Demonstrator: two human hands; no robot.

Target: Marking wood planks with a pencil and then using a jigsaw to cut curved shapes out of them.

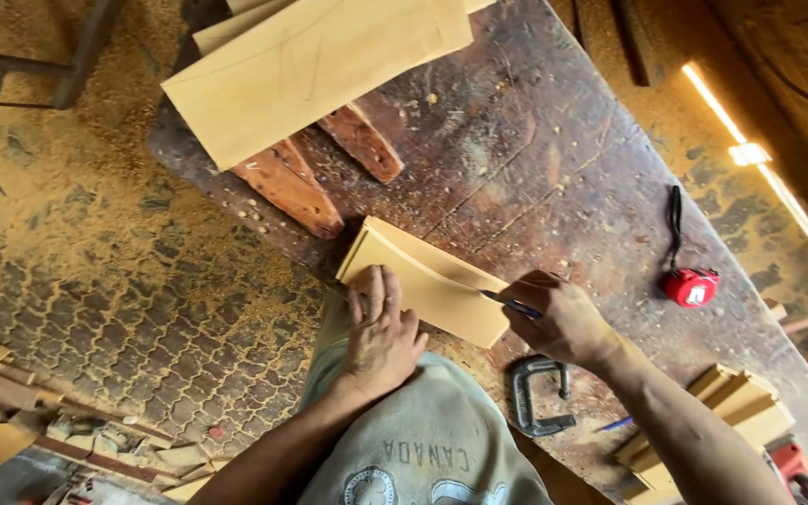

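Two hands on one small wood block [427,281] at the near table [535,159] edge: left hand [381,337] pressed flat, open, steadying it, right hand [558,323] closed on a pen [509,304], marking step apparently underway, calling for steady pressure.

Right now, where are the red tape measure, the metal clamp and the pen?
Red tape measure [691,287], head view, on its red case.
Metal clamp [537,396], head view, on its curved frame.
Pen [509,302], head view, on its barrel.
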